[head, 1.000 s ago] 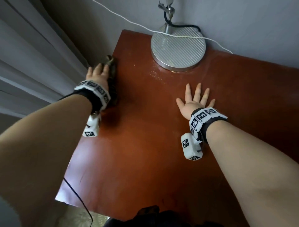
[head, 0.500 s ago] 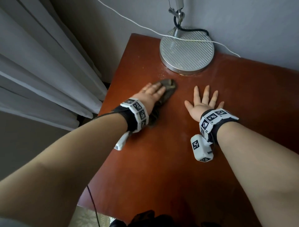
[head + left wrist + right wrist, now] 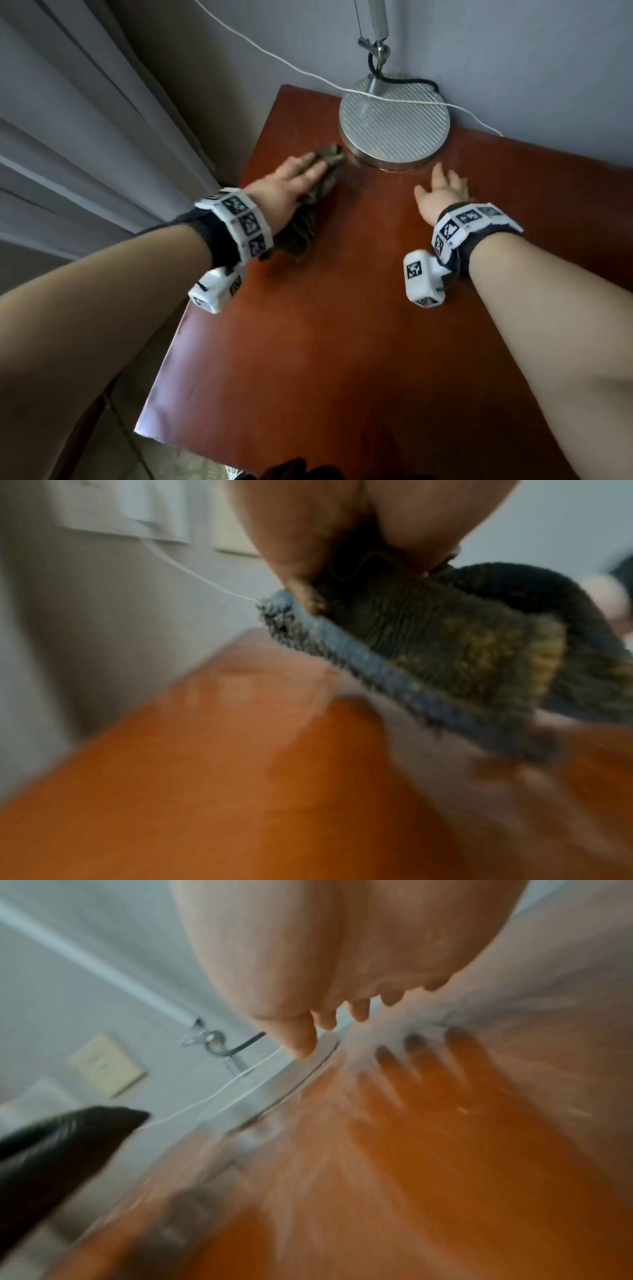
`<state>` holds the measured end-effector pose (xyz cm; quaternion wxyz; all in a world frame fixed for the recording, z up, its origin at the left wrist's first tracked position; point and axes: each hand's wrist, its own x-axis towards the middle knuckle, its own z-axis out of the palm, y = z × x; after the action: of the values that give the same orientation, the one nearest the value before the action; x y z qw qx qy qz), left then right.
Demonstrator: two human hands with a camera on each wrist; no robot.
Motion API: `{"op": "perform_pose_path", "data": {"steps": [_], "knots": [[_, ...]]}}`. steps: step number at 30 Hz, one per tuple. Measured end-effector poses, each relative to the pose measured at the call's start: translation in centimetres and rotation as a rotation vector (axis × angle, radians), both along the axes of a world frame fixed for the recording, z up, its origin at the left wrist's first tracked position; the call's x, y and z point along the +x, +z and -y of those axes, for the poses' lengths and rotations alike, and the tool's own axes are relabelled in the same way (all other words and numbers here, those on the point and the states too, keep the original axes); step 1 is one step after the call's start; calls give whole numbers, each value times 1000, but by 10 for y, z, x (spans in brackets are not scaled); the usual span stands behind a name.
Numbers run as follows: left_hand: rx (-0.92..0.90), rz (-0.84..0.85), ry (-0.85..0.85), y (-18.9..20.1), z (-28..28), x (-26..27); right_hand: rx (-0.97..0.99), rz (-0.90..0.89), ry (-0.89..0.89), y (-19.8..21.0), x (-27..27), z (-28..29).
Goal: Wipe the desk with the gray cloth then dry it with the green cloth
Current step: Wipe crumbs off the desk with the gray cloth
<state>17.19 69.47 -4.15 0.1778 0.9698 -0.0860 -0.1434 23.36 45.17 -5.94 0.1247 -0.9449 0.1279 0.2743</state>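
Observation:
A dark cloth (image 3: pixel 327 159), grey with an olive tint, lies bunched on the reddish-brown desk (image 3: pixel 342 342), just left of the lamp base. My left hand (image 3: pixel 298 174) lies flat on it, fingers straight and pressing it to the wood. In the left wrist view the cloth (image 3: pixel 445 642) shows a blue-grey hem under my palm. My right hand (image 3: pixel 442 192) is open with spread fingers in front of the lamp base. The right wrist view shows its fingers (image 3: pixel 325 1020) slightly above the desk, casting a shadow. No green cloth is in view.
A round ribbed metal lamp base (image 3: pixel 394 126) stands at the desk's back edge against the wall, with a white cord (image 3: pixel 274 54) draped across it. Grey curtains (image 3: pixel 85 137) hang to the left. A dark object (image 3: pixel 291 469) pokes in at the near edge.
My left hand has slid the cloth from the desk's left edge rightward and up to the lamp base. My right hand has stayed open and edged toward the lamp base.

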Motion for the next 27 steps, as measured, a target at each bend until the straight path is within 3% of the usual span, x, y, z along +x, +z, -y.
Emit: {"op": "perform_pose_path", "data": {"steps": [3,6,22,27], "knots": [[164,-221,-309,-11,51,17,-54,1,-28,-5,19,-1],[350,-362,-384,-21,67,42,-103,44,43,-28,10,0],[246,-141,172,-29,-23,143,-131,-26,25,-32,15,-1],[257,-161,301,-24,-66,152,-125,-42,42,-30,16,-1]]}}
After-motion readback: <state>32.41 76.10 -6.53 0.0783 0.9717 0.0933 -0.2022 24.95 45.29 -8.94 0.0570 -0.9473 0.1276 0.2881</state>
